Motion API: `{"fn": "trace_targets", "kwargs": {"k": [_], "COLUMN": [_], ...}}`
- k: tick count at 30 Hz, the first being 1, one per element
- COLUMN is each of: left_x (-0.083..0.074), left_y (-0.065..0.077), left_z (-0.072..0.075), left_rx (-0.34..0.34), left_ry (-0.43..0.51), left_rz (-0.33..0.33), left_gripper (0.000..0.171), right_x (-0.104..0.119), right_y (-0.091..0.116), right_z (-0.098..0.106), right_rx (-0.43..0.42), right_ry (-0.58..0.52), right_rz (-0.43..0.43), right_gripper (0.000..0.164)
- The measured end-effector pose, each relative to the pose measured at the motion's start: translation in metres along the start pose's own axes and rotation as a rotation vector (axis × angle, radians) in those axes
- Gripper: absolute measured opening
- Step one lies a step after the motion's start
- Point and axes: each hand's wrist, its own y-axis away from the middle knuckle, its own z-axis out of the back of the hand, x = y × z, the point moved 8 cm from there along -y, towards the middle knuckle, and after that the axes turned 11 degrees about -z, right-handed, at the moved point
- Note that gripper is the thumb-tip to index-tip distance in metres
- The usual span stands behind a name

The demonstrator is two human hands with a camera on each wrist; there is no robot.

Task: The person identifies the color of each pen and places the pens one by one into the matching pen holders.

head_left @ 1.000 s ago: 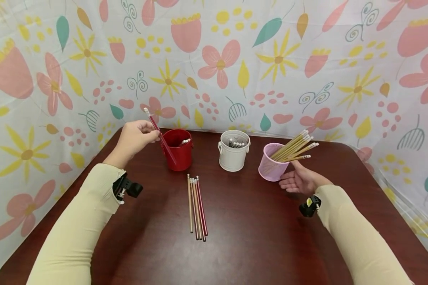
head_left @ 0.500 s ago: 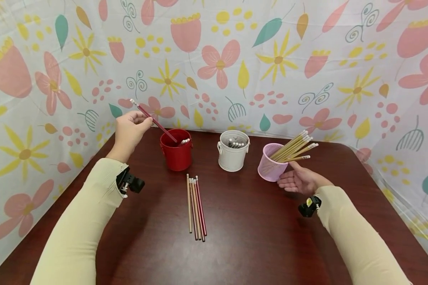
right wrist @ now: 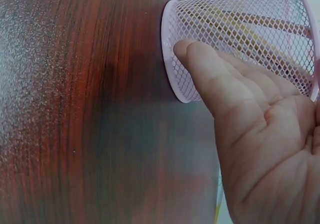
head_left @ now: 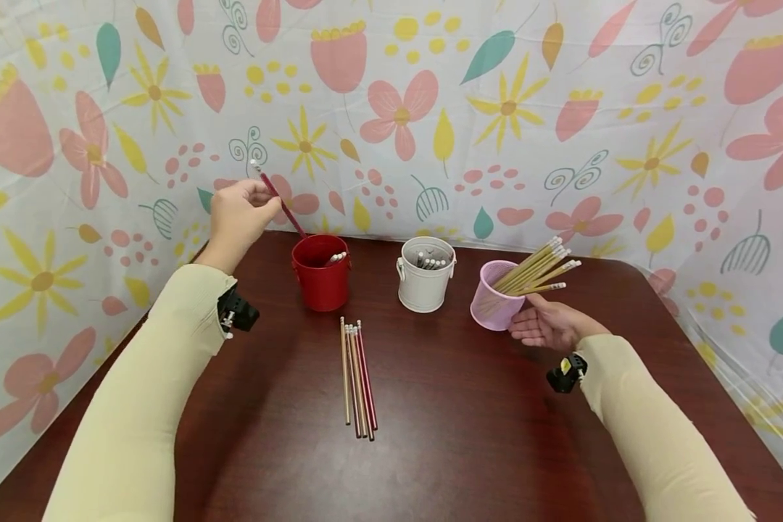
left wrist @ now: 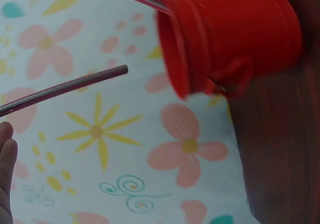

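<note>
A dark red pencil [head_left: 280, 199] with a white eraser is pinched in my left hand [head_left: 240, 217], tilted with the eraser up. Its lower end overlaps the rim of the red bucket [head_left: 322, 284] in the head view. From the left wrist, that pencil [left wrist: 75, 86] shows its dark end apart from the bucket's mouth. White eraser tips [head_left: 338, 257] stick up inside the bucket. My right hand [head_left: 548, 324] lies beside the pink mesh cup [head_left: 496, 308], fingers fairly straight and thumb up near the rim. Several yellow pencils [head_left: 538, 268] lean in that cup.
Several red and tan pencils [head_left: 357, 380] lie side by side on the dark wooden table [head_left: 457, 413]. A white bucket [head_left: 424, 288] holding several pencils stands between the red bucket and the mesh cup. A flowered cloth [head_left: 401, 174] hangs behind.
My left hand has moved up and to the left with the red pencil, whose lower end has risen from in front of the bucket to its rim. My right hand stays beside the mesh cup.
</note>
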Motion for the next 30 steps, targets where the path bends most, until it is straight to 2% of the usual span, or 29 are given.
{"fn": "trace_targets", "kwargs": {"k": [3,12,19,24,30], "left_x": [0.004,0.031,0.035,0.035,0.026], "left_y": [0.001,0.024,0.035,0.042,0.051], "left_z": [-0.014,-0.053,-0.070,-0.076,-0.078], "left_rx": [0.049,0.152,0.254,0.252,0.243], "left_ry": [-0.036,0.037,0.027,-0.062,-0.188], "left_rz": [-0.038,-0.041,-0.053,-0.145,-0.321], "left_gripper": [0.018,0.015,0.018,0.017,0.014], "right_x": [0.000,-0.001,0.001,0.001,-0.001], "right_y": [0.000,-0.002,0.000,0.001,0.000], "right_z": [0.000,0.001,0.000,0.001,0.002], "right_rx": [-0.020,-0.037,-0.042,-0.042,-0.065], "right_ry": [0.016,0.037,0.015,0.001,0.006], "right_rz": [0.000,-0.012,-0.006,-0.004,-0.006], "right_gripper": [0.077,0.076,0.067,0.065,0.073]}}
